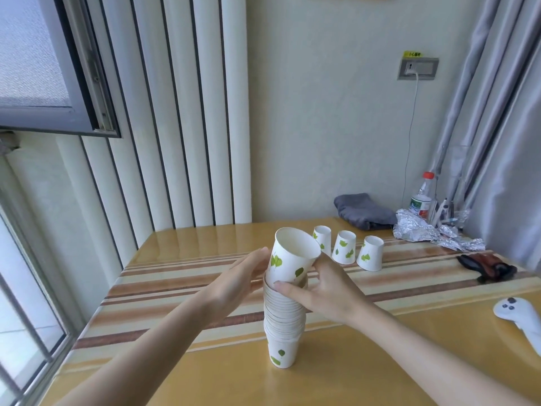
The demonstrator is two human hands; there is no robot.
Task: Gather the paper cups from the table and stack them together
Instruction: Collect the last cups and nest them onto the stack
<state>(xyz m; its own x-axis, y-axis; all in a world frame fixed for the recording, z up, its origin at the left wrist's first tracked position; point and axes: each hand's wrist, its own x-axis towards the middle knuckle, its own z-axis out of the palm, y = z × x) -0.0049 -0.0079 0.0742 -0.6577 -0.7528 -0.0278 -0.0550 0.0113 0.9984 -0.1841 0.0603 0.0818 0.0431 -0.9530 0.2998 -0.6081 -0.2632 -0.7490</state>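
Top cup (pixel 293 256) sat tilted in the mouth of the stack (pixel 283 317) at table (pixel 380 361) centre, right hand (pixel 325 291) pinching its base, left hand (pixel 234 284) flat and open behind; thin-walled and light, probably best gripped low to avoid crushing.

A lived-in home room: a glossy wooden bench (pixel 380 361) with striped inlay stands against a cream wall, an open window (pixel 44 68) to its left, grey curtains (pixel 497 112) to its right, a charger in the wall socket (pixel 417 68) above it.
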